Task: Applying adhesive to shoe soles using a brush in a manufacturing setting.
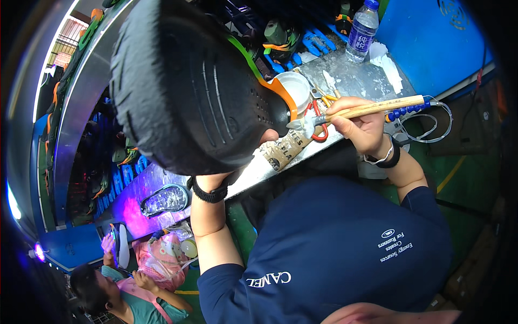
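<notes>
A large black shoe sole with slits, small holes and an orange and green rim fills the upper left, close to the camera. My left hand is closed on its near edge; a thumb shows, while the other fingers are hidden behind it. My right hand grips a brush by its wooden handle, pen-like. The pale brush tip points left at the orange rim; whether they touch I cannot tell. Just under the brush lie red-handled scissors, beside a white cup.
A metal bench carries a water bottle, white paper and a brown printed strip. Blue racks with shoes stand behind. A sole-shaped piece lies left; at the lower left sits a co-worker.
</notes>
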`<state>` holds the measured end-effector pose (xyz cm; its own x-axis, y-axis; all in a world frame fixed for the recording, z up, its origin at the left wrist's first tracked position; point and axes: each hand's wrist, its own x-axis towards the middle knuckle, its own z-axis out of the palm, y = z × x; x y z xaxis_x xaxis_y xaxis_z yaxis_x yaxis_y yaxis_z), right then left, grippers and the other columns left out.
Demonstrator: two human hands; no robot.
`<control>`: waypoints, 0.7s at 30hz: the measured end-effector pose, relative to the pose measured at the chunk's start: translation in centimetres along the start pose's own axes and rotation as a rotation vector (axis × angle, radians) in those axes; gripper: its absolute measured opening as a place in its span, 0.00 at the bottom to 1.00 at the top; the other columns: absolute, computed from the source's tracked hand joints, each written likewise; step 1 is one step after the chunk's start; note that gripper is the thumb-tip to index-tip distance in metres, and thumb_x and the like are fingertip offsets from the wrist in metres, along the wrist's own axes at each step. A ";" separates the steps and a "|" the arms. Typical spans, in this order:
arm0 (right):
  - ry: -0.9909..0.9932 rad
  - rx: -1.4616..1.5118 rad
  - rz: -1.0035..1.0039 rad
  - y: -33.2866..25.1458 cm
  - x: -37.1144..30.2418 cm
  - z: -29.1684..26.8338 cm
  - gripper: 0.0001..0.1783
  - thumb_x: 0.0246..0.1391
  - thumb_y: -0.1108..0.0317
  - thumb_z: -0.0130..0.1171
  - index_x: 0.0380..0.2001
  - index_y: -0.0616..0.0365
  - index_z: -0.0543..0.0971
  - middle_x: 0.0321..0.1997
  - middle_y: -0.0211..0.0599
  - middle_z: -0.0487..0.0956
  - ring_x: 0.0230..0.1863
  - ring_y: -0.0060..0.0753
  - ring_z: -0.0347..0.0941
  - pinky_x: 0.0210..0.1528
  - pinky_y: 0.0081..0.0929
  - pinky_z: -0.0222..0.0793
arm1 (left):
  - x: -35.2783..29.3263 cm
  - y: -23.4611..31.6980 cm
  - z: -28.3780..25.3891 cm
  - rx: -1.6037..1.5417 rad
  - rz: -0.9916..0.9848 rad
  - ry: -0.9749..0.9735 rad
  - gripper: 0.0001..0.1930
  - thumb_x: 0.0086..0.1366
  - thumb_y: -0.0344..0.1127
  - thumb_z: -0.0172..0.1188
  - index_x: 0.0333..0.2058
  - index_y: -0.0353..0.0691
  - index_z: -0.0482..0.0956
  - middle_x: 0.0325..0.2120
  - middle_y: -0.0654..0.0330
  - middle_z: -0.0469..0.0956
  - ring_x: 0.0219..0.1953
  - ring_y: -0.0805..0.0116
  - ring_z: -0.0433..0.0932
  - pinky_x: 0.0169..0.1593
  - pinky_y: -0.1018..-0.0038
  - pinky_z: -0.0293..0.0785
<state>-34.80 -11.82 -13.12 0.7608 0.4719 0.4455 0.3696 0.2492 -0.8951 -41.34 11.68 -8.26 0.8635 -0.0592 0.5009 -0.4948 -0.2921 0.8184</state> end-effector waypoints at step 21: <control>0.088 -0.035 -0.137 1.1 2.1 -1.0 0.06 0.44 0.79 0.54 0.30 0.66 0.74 0.27 0.33 0.74 0.25 0.15 0.66 0.24 0.12 0.61 | 1.6 -3.1 0.0 -0.391 -0.229 0.035 0.26 0.44 0.26 0.66 0.42 0.30 0.65 0.37 0.53 0.73 0.40 0.66 0.73 0.44 0.72 0.70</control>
<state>-32.23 -11.43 -13.16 0.7455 0.3589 0.5616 0.4901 0.2759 -0.8269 -38.37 12.45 -10.00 0.9544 -0.0012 0.2984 -0.2972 0.0888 0.9507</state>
